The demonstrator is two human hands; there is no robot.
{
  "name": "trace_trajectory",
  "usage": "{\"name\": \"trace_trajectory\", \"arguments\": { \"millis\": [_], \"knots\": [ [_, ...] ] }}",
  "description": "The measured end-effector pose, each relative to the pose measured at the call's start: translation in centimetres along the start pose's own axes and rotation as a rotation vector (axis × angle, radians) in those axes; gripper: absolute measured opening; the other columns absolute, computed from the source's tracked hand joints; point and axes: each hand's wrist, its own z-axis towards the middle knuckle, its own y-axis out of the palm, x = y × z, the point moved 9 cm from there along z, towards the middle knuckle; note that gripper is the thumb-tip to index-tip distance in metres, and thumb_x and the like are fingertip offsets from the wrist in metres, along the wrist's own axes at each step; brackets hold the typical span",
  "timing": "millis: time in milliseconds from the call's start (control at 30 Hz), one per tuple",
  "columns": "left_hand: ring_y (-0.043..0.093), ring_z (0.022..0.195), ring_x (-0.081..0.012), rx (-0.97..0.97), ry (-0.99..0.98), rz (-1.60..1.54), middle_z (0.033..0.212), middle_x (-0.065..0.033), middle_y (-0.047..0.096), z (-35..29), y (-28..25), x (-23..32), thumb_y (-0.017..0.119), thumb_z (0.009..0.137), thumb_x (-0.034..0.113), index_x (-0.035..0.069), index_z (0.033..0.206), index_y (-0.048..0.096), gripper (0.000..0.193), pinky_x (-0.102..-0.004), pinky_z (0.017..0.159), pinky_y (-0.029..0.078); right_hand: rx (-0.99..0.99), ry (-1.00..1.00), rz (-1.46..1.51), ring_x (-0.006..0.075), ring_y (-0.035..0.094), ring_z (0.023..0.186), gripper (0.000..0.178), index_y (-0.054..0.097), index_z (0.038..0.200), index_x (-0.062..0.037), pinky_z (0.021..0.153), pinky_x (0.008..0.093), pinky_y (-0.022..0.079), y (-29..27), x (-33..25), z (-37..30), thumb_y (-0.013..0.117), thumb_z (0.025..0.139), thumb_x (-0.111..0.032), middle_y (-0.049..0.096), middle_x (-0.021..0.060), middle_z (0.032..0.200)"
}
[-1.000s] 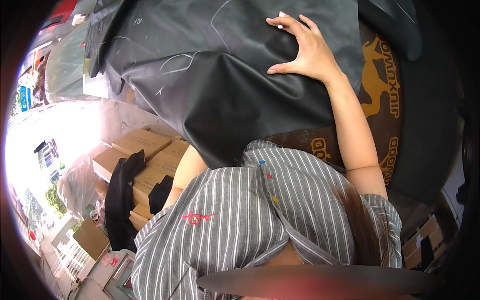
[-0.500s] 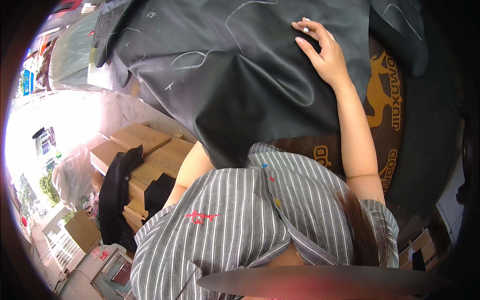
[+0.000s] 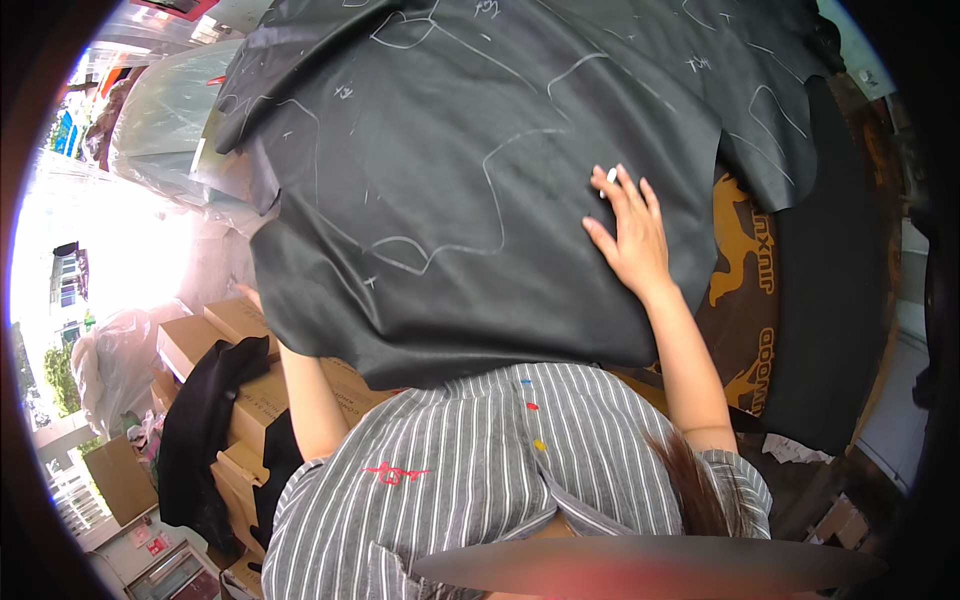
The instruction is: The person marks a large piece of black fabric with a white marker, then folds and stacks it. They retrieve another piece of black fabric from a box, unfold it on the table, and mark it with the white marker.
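A large black leather sheet (image 3: 420,190) with thin white outlines and marks drawn on it is spread in front of me, its near edge hanging against my striped shirt. My right hand (image 3: 632,235) rests on the right part of the leather, fingers spread apart. A short white stick (image 3: 611,176), chalk-like, is tucked between its index and middle fingers. At the leather's left edge, only some fingertips of my left hand (image 3: 247,294) show; the leather covers the rest, so its grip is hidden.
Beneath the leather at right lies brown sheeting (image 3: 735,250) with a yellow animal print, beside a black roll-like surface (image 3: 840,280). Cardboard boxes (image 3: 250,415) with a black cloth (image 3: 205,440) over them stand at lower left. Clear plastic wrapping (image 3: 165,140) is at upper left.
The leather has come toward me and lies flatter, showing more drawn outlines. My right hand has moved nearer with its fingers more spread. My left arm has swung out left.
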Motion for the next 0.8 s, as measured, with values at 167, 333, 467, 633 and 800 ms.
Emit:
{"name": "trace_trajectory", "arguments": {
  "millis": [167, 333, 467, 633, 800],
  "knots": [
    [0.066, 0.111, -0.0275, 0.330, -0.059, 0.900, 0.125, -0.0156, 0.065, -0.1, -12.3, 2.8, 0.076, 0.090, 0.032, -0.001, 0.136, 0.053, 0.061, -0.0409, 0.096, 0.054, -0.080, 0.071, 0.081, 0.0313, 0.039, 0.144, 0.053, 0.052, 0.133, -0.0100, 0.117, 0.0521, 0.027, 1.0, -5.3, -7.9, 0.072, 0.087, -0.027, 0.056, 0.0041, 0.145],
    [0.068, 0.102, -0.0218, 0.555, -0.312, 1.011, 0.123, -0.0108, 0.067, -4.4, -22.9, -1.1, 0.078, 0.087, 0.035, 0.000, 0.129, 0.058, 0.058, -0.0344, 0.086, 0.055, 0.030, 0.255, 0.348, 0.0295, 0.055, 0.131, 0.043, 0.059, 0.123, -0.0075, 0.109, 0.0439, 0.040, -0.2, -4.7, -9.9, 0.076, 0.084, -0.013, 0.068, 0.0074, 0.129],
    [0.065, 0.090, -0.0174, 0.735, -0.240, 1.126, 0.118, -0.0075, 0.063, -3.9, -23.2, -0.8, 0.077, 0.086, 0.035, 0.002, 0.138, 0.052, 0.066, -0.0327, 0.079, 0.052, 0.231, 0.223, 0.292, 0.0298, 0.056, 0.130, 0.040, 0.060, 0.127, -0.0066, 0.101, 0.0393, 0.047, -1.7, -4.3, -5.7, 0.071, 0.088, -0.009, 0.067, 0.0084, 0.130],
    [0.041, 0.139, -0.0341, 0.800, 0.686, 1.318, 0.148, -0.0206, 0.046, 0.4, -15.6, 8.0, 0.067, 0.093, 0.025, -0.004, 0.143, 0.045, 0.062, -0.0418, 0.113, 0.034, 0.176, 0.343, 0.161, 0.0332, 0.047, 0.138, 0.043, 0.058, 0.131, -0.0071, 0.106, 0.0411, 0.045, 0.1, -2.4, -3.5, 0.071, 0.090, -0.014, 0.061, 0.0059, 0.138],
    [0.037, 0.142, -0.0374, 0.334, 1.145, 1.735, 0.147, -0.0171, 0.049, 2.0, 3.4, 6.6, 0.065, 0.096, 0.026, 0.011, 0.134, 0.060, 0.041, -0.0482, 0.116, 0.025, 0.121, 0.315, 0.115, 0.0340, 0.048, 0.137, 0.042, 0.059, 0.128, -0.0075, 0.112, 0.0443, 0.039, 0.8, -2.9, -4.9, 0.072, 0.089, -0.015, 0.064, 0.0052, 0.134]
  ]
}}
